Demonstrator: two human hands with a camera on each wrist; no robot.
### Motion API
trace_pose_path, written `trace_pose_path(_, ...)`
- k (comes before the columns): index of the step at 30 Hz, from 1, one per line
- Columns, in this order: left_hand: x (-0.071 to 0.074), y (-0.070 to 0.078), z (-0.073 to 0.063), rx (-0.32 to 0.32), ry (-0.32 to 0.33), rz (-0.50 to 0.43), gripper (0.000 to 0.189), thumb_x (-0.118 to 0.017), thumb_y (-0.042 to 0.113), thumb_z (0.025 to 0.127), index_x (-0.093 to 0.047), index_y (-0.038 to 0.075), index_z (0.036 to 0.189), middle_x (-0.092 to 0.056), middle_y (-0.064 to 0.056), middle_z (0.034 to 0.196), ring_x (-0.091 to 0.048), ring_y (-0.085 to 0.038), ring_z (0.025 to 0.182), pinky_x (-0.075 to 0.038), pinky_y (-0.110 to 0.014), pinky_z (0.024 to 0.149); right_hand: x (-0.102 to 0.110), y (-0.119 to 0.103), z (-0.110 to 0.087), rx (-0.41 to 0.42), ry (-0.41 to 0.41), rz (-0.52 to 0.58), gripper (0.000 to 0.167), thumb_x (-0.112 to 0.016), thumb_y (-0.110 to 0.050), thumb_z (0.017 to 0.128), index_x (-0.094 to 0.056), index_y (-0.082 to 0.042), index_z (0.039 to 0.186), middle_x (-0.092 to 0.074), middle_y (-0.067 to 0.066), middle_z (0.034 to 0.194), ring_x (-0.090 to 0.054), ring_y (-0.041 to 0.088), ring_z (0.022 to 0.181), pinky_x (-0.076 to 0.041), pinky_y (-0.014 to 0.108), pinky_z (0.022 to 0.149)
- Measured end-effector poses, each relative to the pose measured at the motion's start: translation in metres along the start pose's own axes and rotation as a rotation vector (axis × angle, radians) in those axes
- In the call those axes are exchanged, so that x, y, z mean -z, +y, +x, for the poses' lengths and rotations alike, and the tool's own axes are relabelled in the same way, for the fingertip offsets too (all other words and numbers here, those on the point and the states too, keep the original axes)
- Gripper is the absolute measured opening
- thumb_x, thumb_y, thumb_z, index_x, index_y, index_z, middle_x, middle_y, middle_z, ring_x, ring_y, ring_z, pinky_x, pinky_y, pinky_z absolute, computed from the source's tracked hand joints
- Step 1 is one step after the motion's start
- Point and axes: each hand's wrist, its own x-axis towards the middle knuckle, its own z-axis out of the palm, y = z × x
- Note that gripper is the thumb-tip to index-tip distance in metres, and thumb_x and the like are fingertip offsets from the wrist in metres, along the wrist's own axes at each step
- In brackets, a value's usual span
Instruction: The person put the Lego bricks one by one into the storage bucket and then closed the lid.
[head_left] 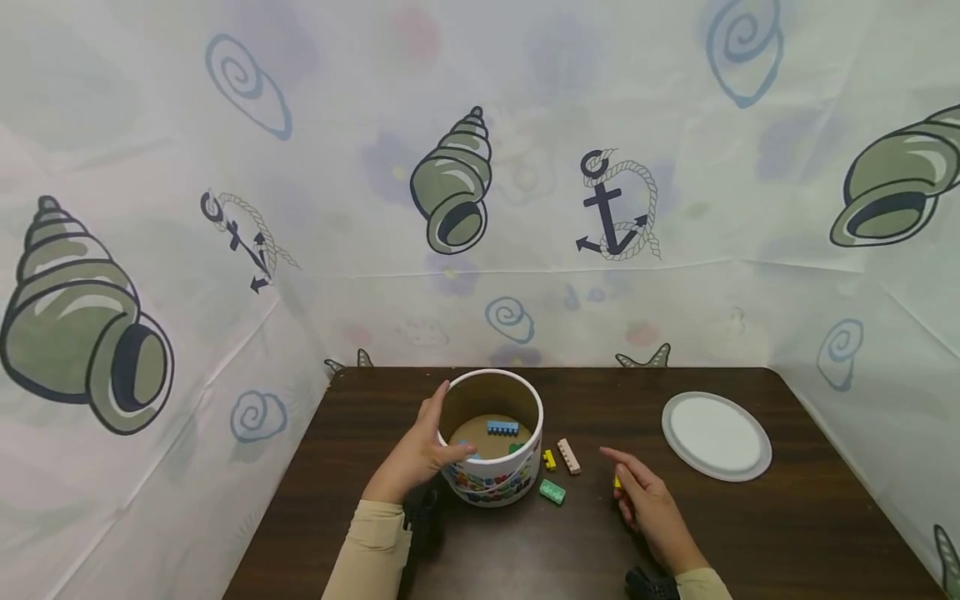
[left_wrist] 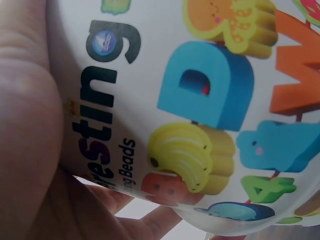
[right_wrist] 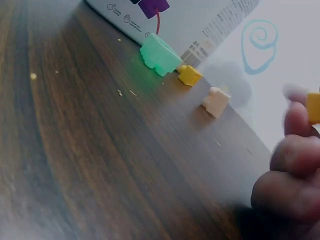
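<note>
A round white tub [head_left: 491, 487] with colourful printed letters and a white rim stands on the table. My left hand [head_left: 420, 454] grips its left side, thumb over the near rim; the left wrist view shows the hand against the printed wall [left_wrist: 210, 85]. Inside the tub lie a blue toy brick [head_left: 502, 428] and a partly hidden green piece [head_left: 515, 447]. My right hand [head_left: 651, 508], to the right of the tub, pinches a small yellow toy brick [right_wrist: 314, 107], mostly hidden in the head view. Beside the tub lie a green brick [head_left: 552, 492], another yellow brick [head_left: 550, 460] and a pale pink brick [head_left: 570, 457].
A white round lid [head_left: 717, 437] lies flat on the right of the dark wooden table [head_left: 817, 517]. A pale cloth backdrop [head_left: 540, 308] printed with shells and anchors rises behind the table's far edge and at both sides. Small crumbs dot the tabletop.
</note>
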Motion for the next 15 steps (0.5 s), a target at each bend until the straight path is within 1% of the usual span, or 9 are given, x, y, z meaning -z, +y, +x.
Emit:
trace_pose_path(2,-0.001,-0.002,-0.001,0.004,-0.001,0.01,0.127,-0.093,0.046,0.088,-0.004,0.03,0.178,-0.007,-0.019,0.182,-0.041,-0.056,0.153,-0.043,-0.072,0.115,-0.005,0.0,0.0,0.015,0.027,0.02,0.039,-0.06,-0.031,0.114,-0.049,-0.008,0.144,-0.054,0.002,0.086,-0.039,0.008,0.054,-0.034,0.021,0.048)
trace_pose_path(4,-0.002,-0.003,-0.002,0.011,-0.007,0.019,0.127,-0.092,0.046,0.088,-0.003,0.029,0.178,-0.006,-0.019,0.182,-0.038,-0.056,0.156,-0.042,-0.073,0.116,-0.012,-0.003,-0.001,0.042,0.044,0.019,0.037,-0.065,-0.026,0.112,-0.047,-0.004,0.135,-0.057,0.004,0.087,-0.039,0.007,0.054,-0.034,0.022,0.049)
trace_pose_path(5,-0.002,-0.004,-0.002,0.012,-0.009,0.022,0.127,-0.092,0.046,0.088,-0.003,0.028,0.178,-0.006,-0.02,0.182,-0.037,-0.056,0.156,-0.041,-0.073,0.116,-0.016,-0.006,-0.002,0.053,0.056,0.0,0.038,-0.068,-0.027,0.11,-0.049,-0.003,0.131,-0.059,0.006,0.088,-0.04,0.008,0.055,-0.036,0.022,0.049)
trace_pose_path(7,-0.003,-0.003,-0.003,0.007,-0.014,0.024,0.128,-0.091,0.046,0.089,-0.002,0.027,0.178,-0.007,-0.021,0.182,-0.039,-0.057,0.155,-0.042,-0.073,0.115,-0.025,-0.017,-0.003,0.087,0.057,-0.048,0.035,-0.071,-0.028,0.108,-0.059,-0.001,0.129,-0.064,0.013,0.093,-0.043,0.01,0.055,-0.039,0.024,0.049)
trace_pose_path(9,-0.002,-0.002,-0.003,0.004,-0.015,0.015,0.128,-0.092,0.047,0.088,-0.002,0.029,0.178,-0.007,-0.021,0.182,-0.045,-0.056,0.15,-0.043,-0.072,0.114,-0.034,-0.036,-0.002,0.137,0.034,-0.068,0.033,-0.069,-0.031,0.109,-0.066,-0.005,0.13,-0.067,0.021,0.1,-0.046,0.012,0.054,-0.042,0.026,0.047)
trace_pose_path(11,-0.001,0.0,-0.002,0.001,-0.014,0.009,0.128,-0.092,0.049,0.088,-0.002,0.031,0.178,-0.006,-0.019,0.182,-0.048,-0.056,0.148,-0.044,-0.071,0.114,-0.045,-0.059,0.0,0.188,-0.006,-0.039,0.033,-0.065,-0.033,0.111,-0.065,-0.008,0.132,-0.069,0.025,0.103,-0.049,0.013,0.053,-0.044,0.028,0.045)
trace_pose_path(13,0.0,0.0,0.0,-0.004,-0.013,0.015,0.128,-0.091,0.05,0.088,-0.002,0.031,0.178,-0.005,-0.019,0.183,-0.049,-0.056,0.147,-0.045,-0.071,0.113,-0.059,-0.085,0.005,0.243,-0.059,0.048,0.032,-0.062,-0.035,0.113,-0.06,-0.007,0.13,-0.068,0.024,0.099,-0.049,0.013,0.051,-0.044,0.028,0.042)
trace_pose_path(15,0.001,0.0,0.001,-0.001,-0.018,0.022,0.128,-0.091,0.051,0.088,-0.002,0.03,0.178,-0.005,-0.019,0.183,-0.044,-0.057,0.151,-0.043,-0.072,0.115,-0.074,-0.111,0.017,0.285,-0.112,0.166,0.032,-0.061,-0.036,0.113,-0.055,-0.006,0.123,-0.067,0.018,0.09,-0.048,0.013,0.05,-0.043,0.026,0.041)
